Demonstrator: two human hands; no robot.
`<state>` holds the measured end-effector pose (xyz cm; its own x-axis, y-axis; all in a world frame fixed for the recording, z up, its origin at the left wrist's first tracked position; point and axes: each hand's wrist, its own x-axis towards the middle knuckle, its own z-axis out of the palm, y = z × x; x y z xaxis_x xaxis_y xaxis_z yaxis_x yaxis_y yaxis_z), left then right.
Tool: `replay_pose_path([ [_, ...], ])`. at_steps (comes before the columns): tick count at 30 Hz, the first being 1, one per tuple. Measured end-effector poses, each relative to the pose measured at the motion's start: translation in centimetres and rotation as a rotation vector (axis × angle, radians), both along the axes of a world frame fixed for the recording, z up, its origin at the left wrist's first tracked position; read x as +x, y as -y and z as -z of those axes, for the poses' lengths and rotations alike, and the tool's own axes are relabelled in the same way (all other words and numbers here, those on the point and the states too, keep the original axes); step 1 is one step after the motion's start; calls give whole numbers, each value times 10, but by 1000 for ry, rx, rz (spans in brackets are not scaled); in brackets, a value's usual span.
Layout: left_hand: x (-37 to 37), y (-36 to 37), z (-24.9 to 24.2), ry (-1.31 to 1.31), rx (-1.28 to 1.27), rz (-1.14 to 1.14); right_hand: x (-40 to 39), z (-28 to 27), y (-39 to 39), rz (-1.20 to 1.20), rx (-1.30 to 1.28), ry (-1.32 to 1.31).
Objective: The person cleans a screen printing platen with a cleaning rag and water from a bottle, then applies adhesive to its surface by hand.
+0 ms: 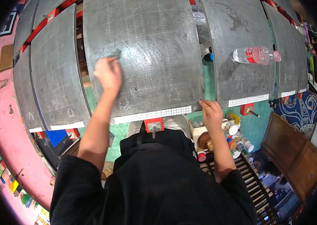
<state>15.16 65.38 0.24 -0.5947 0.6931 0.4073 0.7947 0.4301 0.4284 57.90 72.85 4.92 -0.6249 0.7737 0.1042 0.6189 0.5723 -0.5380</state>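
Observation:
A large grey panel (154,71) with faint white grid marks lies in front of me, a white gridded strip (166,113) along its near edge. Over its left part is my left hand (108,74), fingers closed on a small dark grey piece (116,53) that touches the wet-looking surface. My right hand (211,111) is at the panel's near right corner, its thumb and fingertips pinched together at the edge. Whatever those fingertips hold is too small to make out.
A clear plastic bottle with a red label (254,55) lies on the right panel (241,82). Another panel (55,75) stands at left. Below the near edge are a red bracket (154,125), paint jars (237,144) and a dark slatted rack (254,183).

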Motion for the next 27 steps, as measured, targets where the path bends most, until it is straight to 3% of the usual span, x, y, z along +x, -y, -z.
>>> replay_pose_path([
  [2, 62, -25, -11, 57, -19, 153, 15, -9, 2, -15, -21, 72],
  [4, 129, -26, -30, 115, -405, 408, 21, -18, 7, -32, -50, 148],
  [5, 162, -19, -39, -4, -587, 539, 20, -22, 8, -23, -17, 126],
  [6, 180, 1, -23, 105, -494, 801, 14, -23, 7, -14, 17, 100],
  [7, 180, 13, -26, 108, -91, 844, -3, -31, 5, -39, 81, 88],
  [8, 168, 14, -21, 102, -90, 827, -8, -29, -1, -56, 84, 81],
  [10, 124, 7, -52, 369, -933, 730, -9, -24, -1, -288, 25, 194],
  [12, 66, 51, -26, 189, -273, 449, 29, -15, 12, -180, 11, 152],
  [16, -57, 57, 11, -10, -62, -173, 89, -28, 29, 31, -32, 265],
  [18, -56, 14, 9, -69, 2, -315, 77, -41, 28, 147, 25, 127],
  [20, -17, -12, 1, -3, -31, -97, 60, -41, 15, 135, 38, 109],
  [22, 61, -30, -33, 89, -576, 170, 43, -42, 2, 188, -237, 344],
  [23, 98, -11, -9, -97, -363, 404, 35, -40, -4, 121, -107, 208],
  [25, 126, 19, -14, 220, -116, 622, 11, -55, -17, 189, -170, 205],
  [26, 111, 27, -14, 218, -123, 619, 1, -56, -24, 267, -224, 202],
  [27, 87, 35, -25, 239, -387, 580, -1, -49, -32, 270, -234, 205],
])
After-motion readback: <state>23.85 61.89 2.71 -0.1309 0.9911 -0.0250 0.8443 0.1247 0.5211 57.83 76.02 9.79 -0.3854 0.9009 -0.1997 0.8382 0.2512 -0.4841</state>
